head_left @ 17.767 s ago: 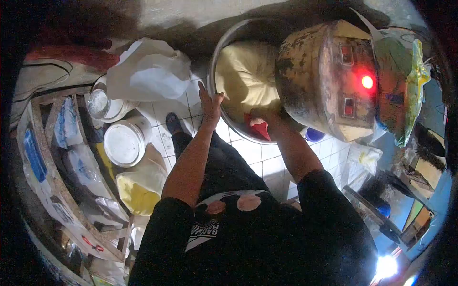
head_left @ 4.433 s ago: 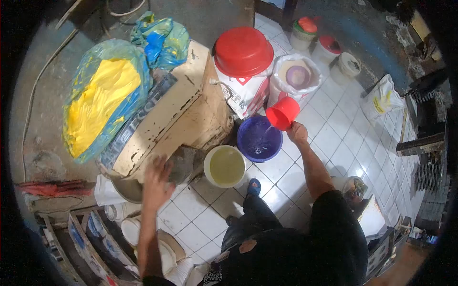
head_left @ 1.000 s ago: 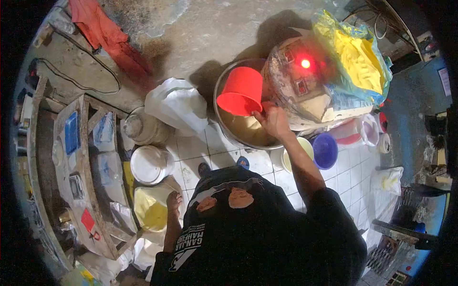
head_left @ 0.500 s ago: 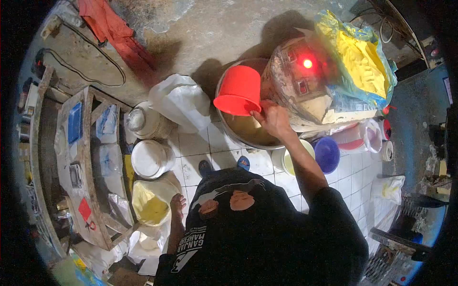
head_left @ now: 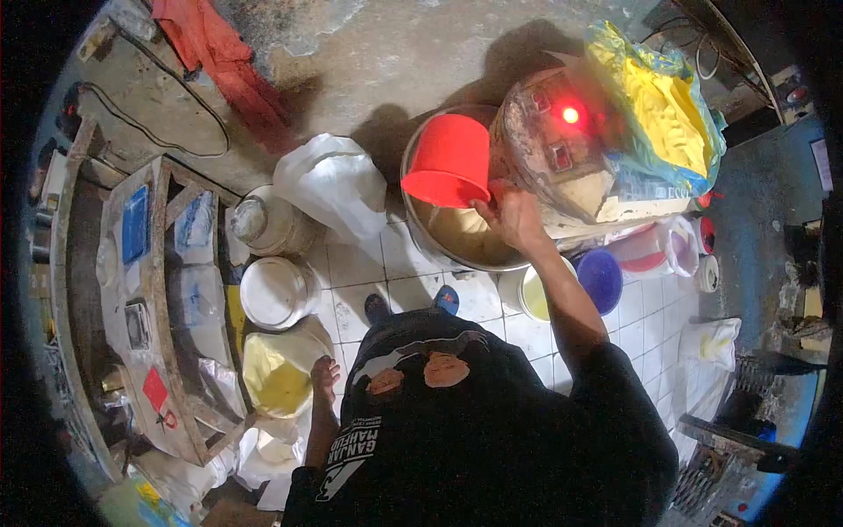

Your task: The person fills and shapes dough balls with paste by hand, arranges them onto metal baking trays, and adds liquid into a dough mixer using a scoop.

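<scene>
My right hand (head_left: 518, 220) is closed at the rim side of a red plastic dipper (head_left: 450, 156), whose mouth tips downward. The dipper is held over a large metal mixing bowl (head_left: 420, 230), in which a pale dough-like mass (head_left: 461, 230) shows. Down at my left side, my left hand (head_left: 325, 376) hangs with its fingers loosely bent and apart, holding nothing. Close to it stands a bucket lined with a bag (head_left: 303, 347), with something yellow (head_left: 279, 386) inside.
A worn machine (head_left: 549, 123) with a red light stands over the bowl, bearing an open bag of yellow paste (head_left: 667, 110). Yellowish (head_left: 531, 290) and purple (head_left: 599, 283) buckets sit at right. A lidded white bucket (head_left: 274, 292), white sack (head_left: 329, 184) and wooden shelf (head_left: 162, 307) are at left.
My right hand and the dipper have shifted slightly right and up, still over the bowl. A little more of the pale mass shows. My left hand stays at my side.
</scene>
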The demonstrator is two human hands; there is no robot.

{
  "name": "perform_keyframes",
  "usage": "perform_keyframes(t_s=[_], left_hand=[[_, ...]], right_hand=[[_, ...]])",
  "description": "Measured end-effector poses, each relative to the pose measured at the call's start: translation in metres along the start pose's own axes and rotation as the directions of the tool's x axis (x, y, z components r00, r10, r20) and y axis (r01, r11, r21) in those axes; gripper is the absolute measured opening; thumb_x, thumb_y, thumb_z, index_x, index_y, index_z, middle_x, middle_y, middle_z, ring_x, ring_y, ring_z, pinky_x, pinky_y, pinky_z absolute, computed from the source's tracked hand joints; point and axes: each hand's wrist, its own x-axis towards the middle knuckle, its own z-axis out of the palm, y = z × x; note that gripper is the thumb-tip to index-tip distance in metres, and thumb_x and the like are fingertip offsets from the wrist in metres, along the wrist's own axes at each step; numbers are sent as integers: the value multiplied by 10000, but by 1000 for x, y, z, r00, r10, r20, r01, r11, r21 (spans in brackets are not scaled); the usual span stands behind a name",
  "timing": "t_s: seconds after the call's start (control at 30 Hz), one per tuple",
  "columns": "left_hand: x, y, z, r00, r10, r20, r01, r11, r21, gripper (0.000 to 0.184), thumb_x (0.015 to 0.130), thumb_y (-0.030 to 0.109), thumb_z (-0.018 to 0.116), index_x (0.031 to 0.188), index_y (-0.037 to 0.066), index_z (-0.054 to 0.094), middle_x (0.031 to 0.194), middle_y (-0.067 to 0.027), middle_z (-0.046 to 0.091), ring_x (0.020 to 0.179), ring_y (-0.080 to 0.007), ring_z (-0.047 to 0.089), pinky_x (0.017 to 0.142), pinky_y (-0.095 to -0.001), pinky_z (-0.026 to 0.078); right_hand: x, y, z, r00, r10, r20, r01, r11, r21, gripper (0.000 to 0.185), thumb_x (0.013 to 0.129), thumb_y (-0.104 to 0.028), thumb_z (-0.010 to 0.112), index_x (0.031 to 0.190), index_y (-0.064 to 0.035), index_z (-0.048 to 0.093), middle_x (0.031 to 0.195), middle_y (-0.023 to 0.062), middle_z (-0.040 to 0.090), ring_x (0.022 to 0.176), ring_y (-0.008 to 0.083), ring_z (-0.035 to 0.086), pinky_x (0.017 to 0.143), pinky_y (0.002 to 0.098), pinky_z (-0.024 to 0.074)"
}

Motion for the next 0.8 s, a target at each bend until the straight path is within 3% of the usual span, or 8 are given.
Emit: perform_keyframes(t_s=[0.07,0.2,0.5,0.7,0.8], left_hand=[[-9,10,8,992,49,-114,-37,994,105,522,936,409,607,1358,116,512,1177,-72,633,1026,-258,628,867,-421,478],[-10,30,10,990,49,-133,-29,988,149,504,935,400,613,1344,121,519,1149,-66,638,1002,-244,631,855,-420,479],[27,57,-13,995,99,6,-99,988,120,358,949,347,582,1236,133,581,1024,-39,646,864,-193,640,725,-346,485],[62,73,-22,987,135,81,-151,959,238,347,974,362,570,1219,116,574,1017,-21,643,852,-168,630,669,-317,482],[85,82,-29,976,34,214,-57,993,105,327,996,363,543,1218,125,568,1010,-20,639,835,-157,616,648,-299,476]], right_hand=[[-2,3,4,1000,5,9,-5,999,-38,322,920,-373,641,957,-52,654,876,206,661,730,432,660,629,521,523],[-3,-8,-1,998,60,32,-59,998,-36,323,914,-369,646,988,-54,659,879,196,665,759,425,663,654,519,525],[-10,-32,-17,996,92,0,-92,994,-56,247,880,-291,683,976,-64,671,887,195,677,759,426,659,661,521,522],[-19,-55,-45,991,124,-58,-130,983,-127,220,874,-264,681,962,-63,663,869,183,670,809,412,663,686,506,526],[-27,-61,-58,978,202,-49,-208,961,-182,213,873,-249,682,965,-58,660,896,182,666,829,409,663,686,497,529]])
